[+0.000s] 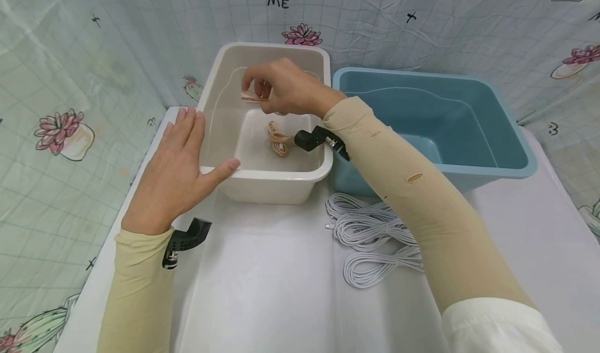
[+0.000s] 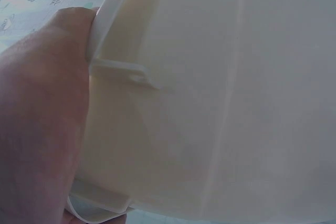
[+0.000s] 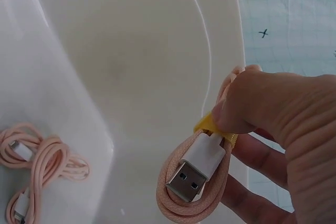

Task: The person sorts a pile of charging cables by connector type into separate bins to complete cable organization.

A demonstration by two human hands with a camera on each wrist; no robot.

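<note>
My right hand is over the far half of the white bin. Thumb and fingers pinch a coiled pink USB cable at its yellow tie; its metal plug points away from the thumb. Below, on the bin floor, lies another pink cable coil, its white connectors showing in the right wrist view. My left hand rests at the bin's near left corner, fingers straight along the left side and thumb across the front rim. From the left wrist camera, the bin's outer wall fills most of the view.
A blue bin stands right beside the white one, under my right forearm. Several bundled grey-white cables lie on the white table in front of it. A patterned curtain hangs behind and along both sides.
</note>
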